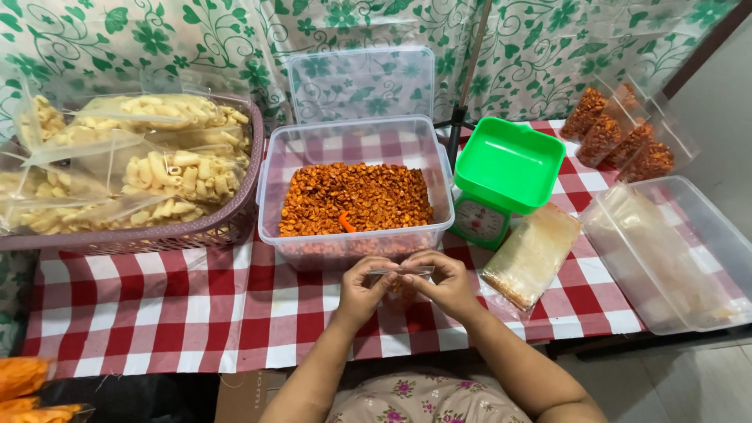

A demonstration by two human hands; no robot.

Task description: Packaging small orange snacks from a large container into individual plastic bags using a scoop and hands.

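My left hand (pixel 362 288) and my right hand (pixel 446 283) meet over the checked tablecloth, both pinching the top edge of a small clear plastic bag (pixel 401 272) that hangs between them. Right behind the hands stands a clear plastic tub (pixel 352 141) holding orange-red spiced snack pieces (pixel 356 196) with a small orange scoop (pixel 346 222) lying in them. What is inside the bag is hard to tell.
A purple basket (pixel 227 223) of bagged pale macaroni snacks sits at the left. A green kitchen scale (pixel 501 176) with tray stands right of the tub, a stack of empty clear bags (pixel 533 254) beside it. Filled snack bags (pixel 619 133) and a clear bin (pixel 705 235) are at the right.
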